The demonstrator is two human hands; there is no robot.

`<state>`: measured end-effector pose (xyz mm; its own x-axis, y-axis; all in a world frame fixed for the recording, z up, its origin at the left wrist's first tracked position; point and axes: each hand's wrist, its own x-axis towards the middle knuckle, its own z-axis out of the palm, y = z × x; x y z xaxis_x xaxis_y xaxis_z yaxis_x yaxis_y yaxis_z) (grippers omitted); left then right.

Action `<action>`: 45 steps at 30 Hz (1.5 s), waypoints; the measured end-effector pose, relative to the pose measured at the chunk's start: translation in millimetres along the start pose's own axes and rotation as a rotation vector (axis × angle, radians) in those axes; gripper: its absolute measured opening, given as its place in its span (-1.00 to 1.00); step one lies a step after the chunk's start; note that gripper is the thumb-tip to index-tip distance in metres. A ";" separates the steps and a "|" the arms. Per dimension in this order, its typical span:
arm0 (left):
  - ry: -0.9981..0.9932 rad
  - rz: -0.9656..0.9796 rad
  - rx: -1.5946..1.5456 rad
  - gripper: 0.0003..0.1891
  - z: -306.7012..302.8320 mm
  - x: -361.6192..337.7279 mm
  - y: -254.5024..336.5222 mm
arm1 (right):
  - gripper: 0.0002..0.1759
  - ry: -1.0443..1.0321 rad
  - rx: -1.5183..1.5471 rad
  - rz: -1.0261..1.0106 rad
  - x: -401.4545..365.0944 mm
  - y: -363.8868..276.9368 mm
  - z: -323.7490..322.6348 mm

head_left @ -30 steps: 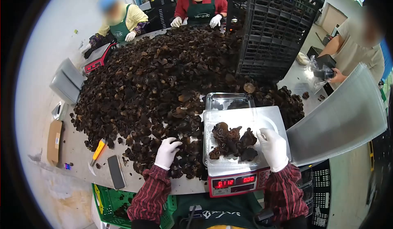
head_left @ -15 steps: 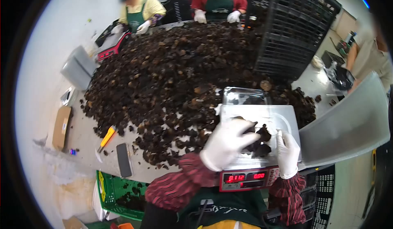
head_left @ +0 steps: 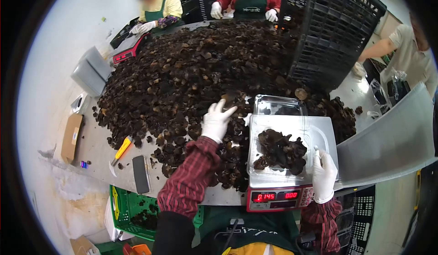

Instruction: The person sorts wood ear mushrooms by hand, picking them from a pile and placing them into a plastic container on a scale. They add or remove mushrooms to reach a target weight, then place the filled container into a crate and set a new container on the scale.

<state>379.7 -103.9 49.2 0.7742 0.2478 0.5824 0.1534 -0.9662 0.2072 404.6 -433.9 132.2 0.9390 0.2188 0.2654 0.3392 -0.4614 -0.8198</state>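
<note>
My left hand (head_left: 217,120), in a white glove, is over the near side of a large pile of dark wood ear mushrooms (head_left: 182,82). Its fingers are spread, with nothing visibly held. On a red and silver digital scale (head_left: 260,206) lies a clear plastic tray (head_left: 309,134) with a clump of wood ear mushrooms (head_left: 283,152) in it. The scale reads 0.145. My gloved right hand (head_left: 325,175) is at the tray's right edge, its thumb and fingers closed on the rim.
Another clear tray (head_left: 279,101) lies behind the scale. Stacked black crates (head_left: 333,36) and a grey tray stack (head_left: 388,141) stand right. An orange cutter (head_left: 122,149) and a phone (head_left: 141,175) lie left, above a green basket (head_left: 132,230). Co-workers (head_left: 248,2) are across the table.
My left hand has moved from the tray leftward and away to the pile, its fingers spreading. The clump now lies uncovered, and the reading rose from 0.112 to 0.145. My right hand stays beside the tray.
</note>
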 end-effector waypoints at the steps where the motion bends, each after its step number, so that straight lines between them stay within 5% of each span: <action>1: -0.063 -0.005 -0.012 -0.71 21.8 -14.1 -26.8 | -0.79 -0.004 -0.019 -0.022 -0.5 0.9 -1.3; 4: -0.170 -0.054 -0.077 -0.72 35.5 -32.9 -65.9 | -0.81 0.018 -0.055 -0.057 -2.4 10.5 -3.6; 7: -0.069 -0.216 -0.332 -0.71 20.5 -31.8 -71.2 | -0.81 0.028 -0.033 -0.012 -5.0 16.9 -6.4; 12: 0.106 -0.255 -0.680 -0.70 -71.2 -13.6 21.5 | -0.80 0.006 0.034 0.094 -4.4 17.7 -3.9; 16: 0.049 0.072 -0.722 -0.76 -90.8 -24.6 106.2 | -0.78 -0.026 0.056 0.173 -5.1 22.0 5.2; 20: -0.104 0.257 -0.519 -0.88 -67.9 -42.2 132.9 | -0.84 0.048 -0.064 -0.053 -8.0 34.6 15.3; 26: 0.013 0.184 -0.705 -0.77 -83.1 -38.5 114.4 | -0.81 -0.045 0.013 0.143 -8.1 28.4 1.2; 30: -0.004 -0.103 -0.735 -0.66 -63.5 -48.9 70.6 | -0.84 0.050 0.061 0.086 -10.1 15.1 -1.0; 33: -0.039 -0.141 -0.415 -0.63 -38.6 -51.1 28.4 | -0.84 0.089 -0.012 -0.011 -12.5 21.9 -4.5; 36: -0.099 -0.134 -0.014 -0.60 -20.1 -51.6 7.0 | -0.83 0.094 0.113 0.163 -13.9 20.7 -4.7; 39: -0.291 -0.135 -0.065 -0.71 14.9 -65.2 -25.4 | -0.83 0.089 0.085 0.130 -15.9 19.9 -7.6; 45: 0.061 -0.200 -0.530 -0.78 -40.7 -39.0 15.1 | -0.75 0.038 0.063 0.263 -15.4 20.8 -18.3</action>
<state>326.8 -125.2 61.6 0.7222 0.4409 0.5329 -0.0481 -0.7366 0.6746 398.2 -462.6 120.4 0.9962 0.0652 0.0569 0.0800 -0.4434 -0.8927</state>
